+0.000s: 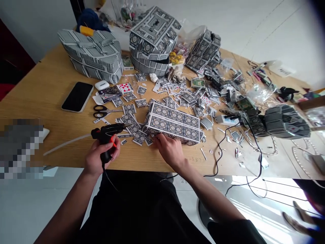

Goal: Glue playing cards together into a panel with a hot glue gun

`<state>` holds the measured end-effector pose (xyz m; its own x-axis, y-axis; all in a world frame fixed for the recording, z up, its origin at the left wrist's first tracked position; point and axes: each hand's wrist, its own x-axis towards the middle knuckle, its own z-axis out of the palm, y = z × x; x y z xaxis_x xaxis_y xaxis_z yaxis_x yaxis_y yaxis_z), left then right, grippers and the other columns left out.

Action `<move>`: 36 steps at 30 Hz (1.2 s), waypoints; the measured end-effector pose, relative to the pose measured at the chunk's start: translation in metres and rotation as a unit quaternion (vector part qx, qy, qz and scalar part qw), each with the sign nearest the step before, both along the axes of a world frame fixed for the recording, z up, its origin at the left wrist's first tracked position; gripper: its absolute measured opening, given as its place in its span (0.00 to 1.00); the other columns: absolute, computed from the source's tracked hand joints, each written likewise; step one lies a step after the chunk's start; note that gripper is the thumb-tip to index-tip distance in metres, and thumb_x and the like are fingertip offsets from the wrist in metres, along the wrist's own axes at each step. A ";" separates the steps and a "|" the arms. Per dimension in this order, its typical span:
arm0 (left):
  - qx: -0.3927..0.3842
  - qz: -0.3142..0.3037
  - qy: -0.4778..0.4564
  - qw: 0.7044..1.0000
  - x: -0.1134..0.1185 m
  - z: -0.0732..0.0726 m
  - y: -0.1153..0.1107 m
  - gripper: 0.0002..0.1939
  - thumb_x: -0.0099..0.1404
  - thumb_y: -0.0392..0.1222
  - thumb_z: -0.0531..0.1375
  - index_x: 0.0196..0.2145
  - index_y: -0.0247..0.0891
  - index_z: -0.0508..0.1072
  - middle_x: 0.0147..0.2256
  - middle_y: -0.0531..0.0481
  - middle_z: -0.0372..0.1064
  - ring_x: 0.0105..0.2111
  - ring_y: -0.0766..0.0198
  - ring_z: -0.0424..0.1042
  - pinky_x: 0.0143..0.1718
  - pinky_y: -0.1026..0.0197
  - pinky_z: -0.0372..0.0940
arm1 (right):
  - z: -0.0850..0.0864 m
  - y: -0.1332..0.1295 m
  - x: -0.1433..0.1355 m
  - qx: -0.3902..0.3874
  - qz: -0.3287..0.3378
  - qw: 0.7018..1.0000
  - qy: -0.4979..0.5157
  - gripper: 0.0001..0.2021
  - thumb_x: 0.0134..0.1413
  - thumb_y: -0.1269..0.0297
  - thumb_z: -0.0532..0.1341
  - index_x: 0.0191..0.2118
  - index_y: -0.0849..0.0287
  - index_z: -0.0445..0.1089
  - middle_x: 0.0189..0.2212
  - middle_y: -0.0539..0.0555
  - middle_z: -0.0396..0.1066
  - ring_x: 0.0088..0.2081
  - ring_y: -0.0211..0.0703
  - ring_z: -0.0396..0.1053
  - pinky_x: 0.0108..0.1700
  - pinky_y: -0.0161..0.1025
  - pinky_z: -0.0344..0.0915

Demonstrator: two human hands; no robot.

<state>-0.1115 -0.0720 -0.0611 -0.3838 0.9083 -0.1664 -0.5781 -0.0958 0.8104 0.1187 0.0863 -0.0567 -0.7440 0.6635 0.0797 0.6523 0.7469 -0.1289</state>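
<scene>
My left hand (103, 152) is closed around the handle of a black glue gun (110, 133) with an orange-red trigger. A whitish glue stick (68, 144) sticks out of its rear, and its nozzle points right over loose cards. A long box (175, 122) covered with patterned playing cards lies in front of me. My right hand (169, 149) is closed at the box's near left end, fingers curled against its lower edge; the fingertips are partly hidden. Cut card pieces (129, 120) lie between the nozzle and the box.
Black scissors (105, 111), a phone (78, 97) and a white earbud case (102, 85) lie at left. Behind stand card-covered containers (95, 56) and a lidded round one (152, 44). Card scraps (188, 96) cover the middle. A black cable (219, 152) crosses the right side.
</scene>
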 end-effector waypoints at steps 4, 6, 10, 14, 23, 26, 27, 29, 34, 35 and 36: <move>-0.002 -0.004 0.004 1.000 0.001 -0.001 -0.001 0.17 0.58 0.50 0.71 0.35 0.36 0.73 0.29 0.50 0.71 0.20 0.69 0.66 0.20 0.65 0.56 | 0.006 -0.007 0.003 -0.012 0.004 1.000 0.003 0.13 0.80 0.60 0.55 0.44 0.57 0.75 0.35 0.54 0.84 0.28 0.41 0.76 0.28 0.40 0.45; -0.005 -0.007 0.005 1.000 0.001 -0.002 -0.001 0.17 0.58 0.50 0.72 0.35 0.36 0.73 0.30 0.50 0.72 0.20 0.69 0.66 0.19 0.66 0.56 | 0.013 -0.011 0.008 -0.021 0.008 1.000 0.007 0.13 0.81 0.59 0.55 0.44 0.57 0.74 0.33 0.53 0.83 0.27 0.41 0.76 0.28 0.40 0.46; -0.002 -0.008 0.009 1.000 0.002 -0.001 -0.001 0.17 0.58 0.50 0.71 0.35 0.37 0.72 0.30 0.50 0.72 0.20 0.69 0.66 0.19 0.66 0.56 | 0.029 -0.015 0.025 -0.054 0.020 0.998 0.026 0.15 0.82 0.58 0.52 0.42 0.55 0.71 0.27 0.50 0.78 0.25 0.40 0.74 0.28 0.37 0.53; -0.011 -0.006 0.011 1.000 0.003 0.001 0.000 0.16 0.59 0.49 0.71 0.34 0.37 0.72 0.30 0.50 0.72 0.19 0.69 0.65 0.19 0.65 0.56 | 0.048 -0.012 0.053 -0.120 0.023 0.987 0.105 0.18 0.80 0.55 0.54 0.34 0.54 0.69 0.25 0.50 0.77 0.24 0.40 0.75 0.30 0.35 0.65; -0.022 -0.013 0.016 1.000 0.002 0.003 0.002 0.15 0.59 0.49 0.71 0.33 0.36 0.72 0.29 0.50 0.72 0.19 0.69 0.65 0.19 0.66 0.57 | 0.083 0.023 0.131 -0.075 -0.216 0.944 0.238 0.15 0.66 0.47 0.69 0.39 0.54 0.82 0.31 0.53 0.85 0.32 0.49 0.86 0.36 0.43 0.84; -0.035 -0.014 0.017 0.999 0.002 0.003 0.002 0.15 0.59 0.48 0.72 0.33 0.36 0.72 0.29 0.50 0.72 0.19 0.70 0.65 0.19 0.66 0.57 | 0.082 0.041 0.146 0.014 -0.301 0.870 0.391 0.13 0.65 0.51 0.71 0.42 0.56 0.84 0.36 0.58 0.85 0.35 0.54 0.86 0.41 0.53 0.85; -0.040 -0.012 0.015 0.999 0.002 0.003 0.002 0.15 0.59 0.48 0.72 0.33 0.37 0.72 0.29 0.51 0.72 0.19 0.70 0.65 0.19 0.66 0.56 | 0.082 0.046 0.150 0.041 -0.306 0.846 0.434 0.13 0.66 0.53 0.70 0.45 0.57 0.84 0.38 0.60 0.85 0.37 0.56 0.86 0.41 0.55 0.85; -0.047 -0.008 0.013 0.999 0.003 0.004 0.002 0.16 0.59 0.48 0.72 0.32 0.37 0.72 0.28 0.51 0.71 0.20 0.70 0.65 0.20 0.66 0.56 | 0.081 0.056 0.154 0.115 -0.283 0.836 0.455 0.14 0.66 0.59 0.69 0.53 0.58 0.84 0.47 0.67 0.84 0.45 0.64 0.86 0.42 0.59 0.85; -0.069 0.020 0.012 0.997 0.005 0.007 0.001 0.16 0.58 0.48 0.73 0.38 0.36 0.78 0.29 0.50 0.73 0.20 0.70 0.66 0.21 0.66 0.58 | 0.082 0.064 0.139 0.268 -0.162 0.903 0.294 0.35 0.60 0.64 0.74 0.72 0.48 0.70 0.76 0.62 0.61 0.78 0.72 0.56 0.73 0.72 0.63; -0.074 0.024 0.013 0.997 0.005 0.008 0.001 0.17 0.58 0.49 0.73 0.40 0.36 0.79 0.29 0.49 0.74 0.20 0.69 0.66 0.21 0.66 0.58 | 0.081 0.063 0.131 0.226 -0.175 0.910 0.300 0.40 0.65 0.64 0.71 0.78 0.51 0.59 0.69 0.64 0.72 0.74 0.68 0.64 0.73 0.71 0.64; -0.078 0.023 0.015 0.997 0.004 0.008 0.001 0.17 0.58 0.50 0.73 0.40 0.36 0.80 0.29 0.49 0.74 0.20 0.69 0.66 0.20 0.66 0.58 | 0.080 0.062 0.122 0.191 -0.179 0.901 0.345 0.41 0.68 0.63 0.69 0.80 0.55 0.53 0.55 0.64 0.83 0.67 0.66 0.75 0.70 0.70 0.69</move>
<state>-0.1072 -0.0714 -0.0528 -0.4318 0.8532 -0.2926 -0.5518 0.0067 0.8339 0.2407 0.1485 0.0233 -0.1729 0.6771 0.7152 0.7238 0.5799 -0.3740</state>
